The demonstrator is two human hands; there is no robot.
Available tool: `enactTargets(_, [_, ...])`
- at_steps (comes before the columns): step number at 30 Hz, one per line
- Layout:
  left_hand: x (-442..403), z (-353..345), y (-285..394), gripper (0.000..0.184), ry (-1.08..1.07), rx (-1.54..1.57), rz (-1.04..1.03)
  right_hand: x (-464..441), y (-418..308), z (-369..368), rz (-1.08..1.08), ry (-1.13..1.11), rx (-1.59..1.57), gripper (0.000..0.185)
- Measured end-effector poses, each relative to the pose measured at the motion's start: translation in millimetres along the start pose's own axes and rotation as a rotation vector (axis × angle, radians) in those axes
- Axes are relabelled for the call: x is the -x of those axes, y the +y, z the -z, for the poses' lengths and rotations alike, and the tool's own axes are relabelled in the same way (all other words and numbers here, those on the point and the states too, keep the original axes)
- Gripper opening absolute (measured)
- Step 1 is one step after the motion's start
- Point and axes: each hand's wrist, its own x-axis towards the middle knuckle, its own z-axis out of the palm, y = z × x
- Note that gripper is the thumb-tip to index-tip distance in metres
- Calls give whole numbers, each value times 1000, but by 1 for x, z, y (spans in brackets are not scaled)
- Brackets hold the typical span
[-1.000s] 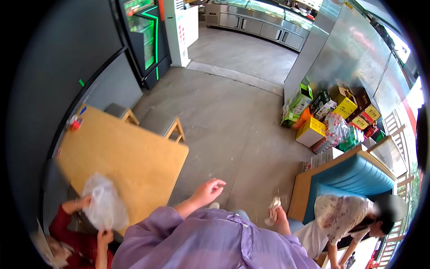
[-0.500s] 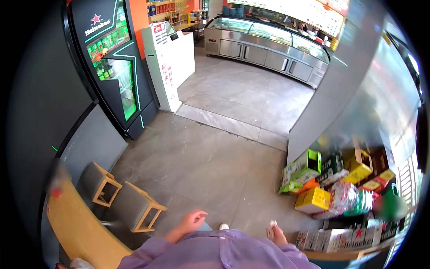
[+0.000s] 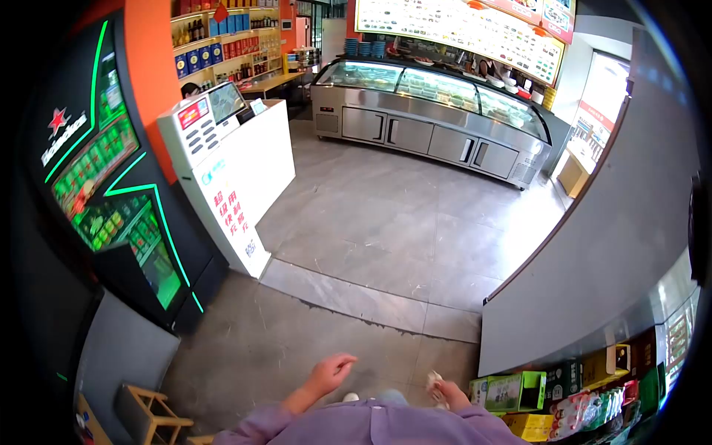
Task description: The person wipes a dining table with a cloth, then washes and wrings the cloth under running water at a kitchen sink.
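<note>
My left hand (image 3: pixel 330 373) hangs in front of my body over the floor, fingers loosely bent and nothing visible in it. My right hand (image 3: pixel 450 393) is closed on a crumpled whitish tissue (image 3: pixel 433 380), which sticks out at the finger side; its exact kind is hard to make out. Both hands are apart from any furniture. Closest to the right hand, at the lower right, stands a green and white carton (image 3: pixel 512 391).
A beer fridge (image 3: pixel 122 222) and a white kiosk (image 3: pixel 222 200) stand left. A low stone threshold (image 3: pixel 356 297) crosses the floor. Ahead is a glass-topped refrigerated counter (image 3: pixel 430 122). A grey partition (image 3: pixel 586 259) rises at right. A wooden-legged stool (image 3: pixel 152 415) sits lower left.
My view has moved forward and tilted up. The kiosk, fridge and counter appear nearer, while the stools and cartons have slid toward the bottom edge. The right hand still holds the whitish tissue.
</note>
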Motion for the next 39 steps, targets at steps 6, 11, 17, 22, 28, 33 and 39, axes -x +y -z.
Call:
enactTargets(6, [-261,40,-25,18,-87,-44,-295,-106,-97,-24,-80,210,-409,31])
enactTargets(11, [-402,72,-101,15,-54,-55,49,-306,-216,-4,-184,272,-394,38])
enactTargets(17, [-514,158,-161,14,350,-2,183,-618,-501,-144,10,244,907,39])
enactTargets(22, [-638,218,-263,15,517,123,465,-768,-687,-305,231,34,766,35])
enactTargets(28, [-905,326,-245,14,253,72,215,-897,-717,-261,-115,134,852,31])
enactTargets(33, [-1090,409,-243,15,243,9,-90,-906,-745,-210,-361,317,120,37])
enactTargets(39, [-1254,475,-341,15,246,-57,57,-1076,-872,-265,-382,345,-91,44])
